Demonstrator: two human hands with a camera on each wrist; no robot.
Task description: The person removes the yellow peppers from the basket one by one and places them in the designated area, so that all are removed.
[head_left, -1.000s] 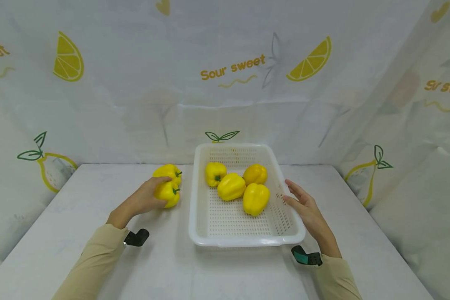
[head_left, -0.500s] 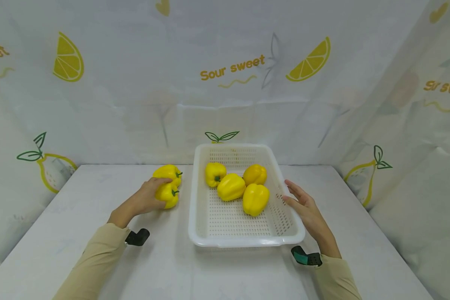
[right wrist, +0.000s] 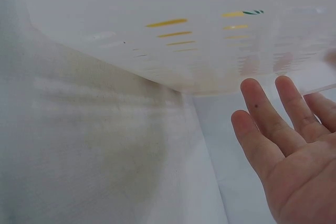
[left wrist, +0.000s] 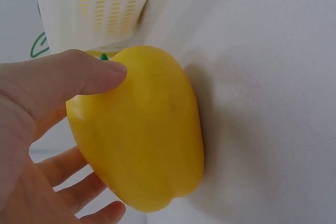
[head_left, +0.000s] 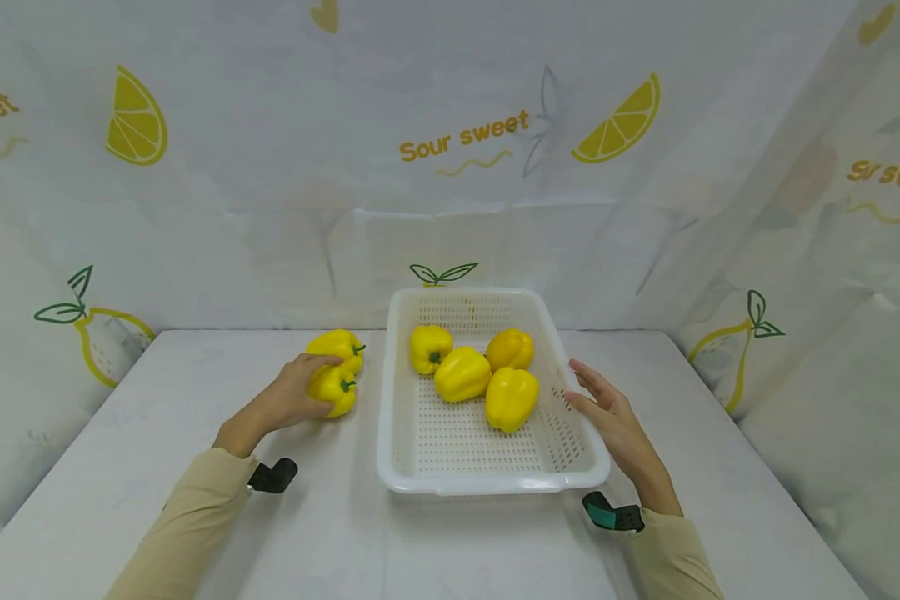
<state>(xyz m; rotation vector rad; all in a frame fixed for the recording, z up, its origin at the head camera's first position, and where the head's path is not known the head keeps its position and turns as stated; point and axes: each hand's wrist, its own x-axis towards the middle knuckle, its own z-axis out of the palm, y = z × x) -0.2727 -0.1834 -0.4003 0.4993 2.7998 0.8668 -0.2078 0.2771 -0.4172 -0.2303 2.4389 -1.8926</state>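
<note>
Left hand is clamped round the nearer yellow bell pepper on the table, stem end facing the perforated white basket (right hand just loose at its right side)

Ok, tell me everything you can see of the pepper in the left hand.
The yellow pepper looks smooth, lobed and slightly glossy, with a short green stem. It is on its side, stem towards the basket, at or just above the table. The left hand grips it; whether it touches the other pepper is unclear.
</note>
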